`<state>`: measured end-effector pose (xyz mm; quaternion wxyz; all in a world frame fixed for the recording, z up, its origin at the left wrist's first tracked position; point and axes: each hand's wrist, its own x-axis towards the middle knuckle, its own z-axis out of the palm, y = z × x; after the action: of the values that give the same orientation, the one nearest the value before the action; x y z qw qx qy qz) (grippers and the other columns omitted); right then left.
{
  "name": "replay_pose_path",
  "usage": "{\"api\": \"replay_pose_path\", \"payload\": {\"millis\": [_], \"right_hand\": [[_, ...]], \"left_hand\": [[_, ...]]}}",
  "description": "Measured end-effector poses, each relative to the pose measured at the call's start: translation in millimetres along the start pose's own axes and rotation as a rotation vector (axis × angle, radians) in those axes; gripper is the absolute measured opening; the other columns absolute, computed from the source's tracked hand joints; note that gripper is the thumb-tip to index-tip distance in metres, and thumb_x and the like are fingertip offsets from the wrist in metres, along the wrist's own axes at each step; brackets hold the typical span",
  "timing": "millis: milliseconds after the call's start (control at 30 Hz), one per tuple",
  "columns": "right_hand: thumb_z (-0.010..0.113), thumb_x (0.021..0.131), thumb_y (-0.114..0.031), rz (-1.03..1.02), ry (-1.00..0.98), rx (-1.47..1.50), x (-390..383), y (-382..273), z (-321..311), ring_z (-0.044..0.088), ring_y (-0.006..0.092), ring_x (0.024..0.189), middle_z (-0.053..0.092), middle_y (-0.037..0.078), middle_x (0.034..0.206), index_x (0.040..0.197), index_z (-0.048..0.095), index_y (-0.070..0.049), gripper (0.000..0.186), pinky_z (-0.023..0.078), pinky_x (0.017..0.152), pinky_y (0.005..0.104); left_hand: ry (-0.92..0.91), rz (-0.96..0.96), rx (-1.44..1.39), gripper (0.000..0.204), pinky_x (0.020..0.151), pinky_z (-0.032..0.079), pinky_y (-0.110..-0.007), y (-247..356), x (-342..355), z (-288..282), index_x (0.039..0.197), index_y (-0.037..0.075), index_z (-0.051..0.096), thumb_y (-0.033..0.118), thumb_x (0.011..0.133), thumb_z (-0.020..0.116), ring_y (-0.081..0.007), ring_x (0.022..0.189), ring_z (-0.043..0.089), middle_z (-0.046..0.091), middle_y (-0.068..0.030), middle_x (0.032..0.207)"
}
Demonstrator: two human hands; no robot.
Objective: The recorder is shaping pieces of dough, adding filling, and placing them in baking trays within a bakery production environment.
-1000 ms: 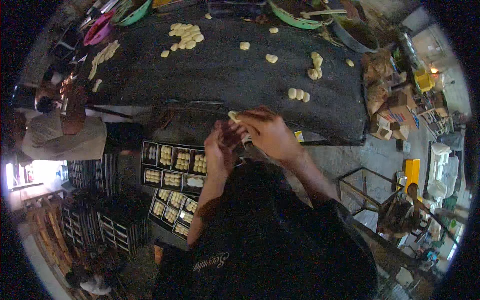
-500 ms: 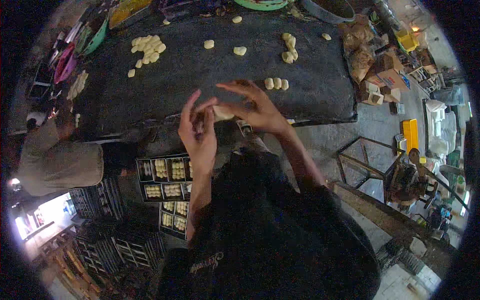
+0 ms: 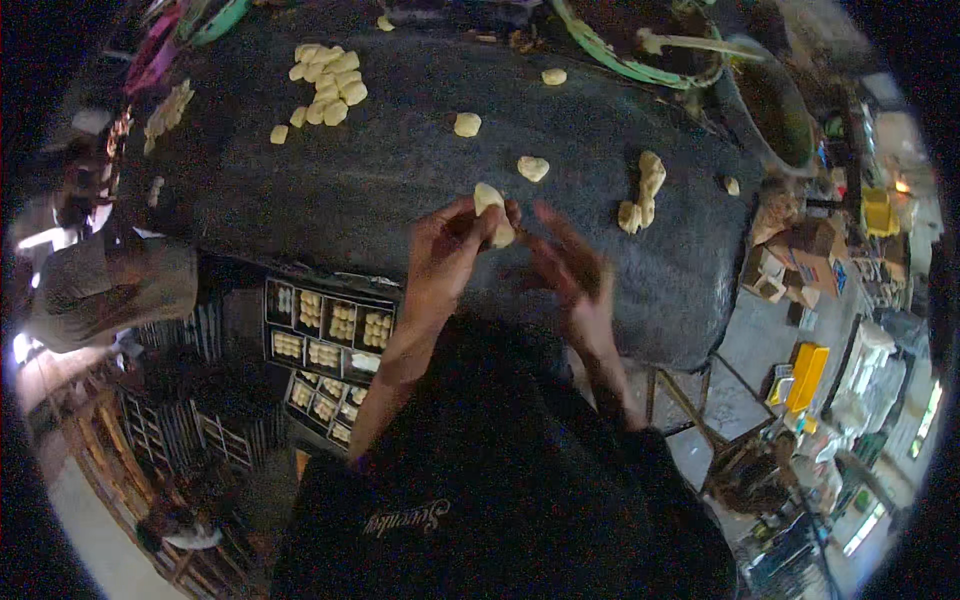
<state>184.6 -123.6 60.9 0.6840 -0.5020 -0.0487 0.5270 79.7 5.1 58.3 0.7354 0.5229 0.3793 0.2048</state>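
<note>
My left hand (image 3: 447, 255) is closed on a pale, elongated piece of dough (image 3: 490, 200) above the dark worktable (image 3: 370, 170). My right hand (image 3: 570, 265) is just right of it, blurred, its fingers bent and apart with nothing visible between them. Beyond my hands lie loose dough lumps (image 3: 532, 168) (image 3: 466, 124), a cluster of several pieces (image 3: 330, 85) at the back left and longer, lumpy dough (image 3: 648, 185) to the right.
Divided pans of dough rolls (image 3: 341, 322) stand at lower left, near another person (image 3: 120, 290). Bowls (image 3: 640, 55) line the back edge. Cardboard boxes (image 3: 810, 255), a yellow crate (image 3: 805, 375) and a metal frame (image 3: 715, 390) are at the right.
My hands have shifted about with the turning view. The dough is now raised upright in my left hand, and my right hand has come away from it to the right.
</note>
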Motion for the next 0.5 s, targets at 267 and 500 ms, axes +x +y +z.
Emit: {"api": "replay_pose_path", "payload": {"millis": [267, 500], "right_hand": [[0.069, 0.068, 0.012, -1.013, -0.514, -1.508, 17.5, -45.1, -19.1, 0.064, 0.0271, 0.1, 0.065, 0.009, 0.112, 0.116, 0.067, -0.006, 0.051, 0.055, 0.083, 0.0368], [0.069, 0.063, 0.011, -1.12, -0.553, -1.404, -36.8, -42.6, 22.5, 0.064, 0.0275, 0.093, 0.064, 0.008, 0.104, 0.111, 0.07, -0.005, 0.051, 0.054, 0.075, 0.0351]], "left_hand": [[-0.126, 0.027, -0.384, 0.023, 0.084, 0.054, -0.03, 14.1, -6.7, 8.1, 0.111, -0.004, 0.064, 0.012, 0.095, 0.059, -0.0163, 0.096, 0.065, 0.069, -0.0127, 0.104], [-0.2, 0.179, -0.079, 0.021, 0.082, 0.056, -0.027, 26.6, -67.3, -23.7, 0.108, -0.005, 0.066, 0.008, 0.094, 0.059, -0.016, 0.092, 0.066, 0.069, -0.0125, 0.103]]}}
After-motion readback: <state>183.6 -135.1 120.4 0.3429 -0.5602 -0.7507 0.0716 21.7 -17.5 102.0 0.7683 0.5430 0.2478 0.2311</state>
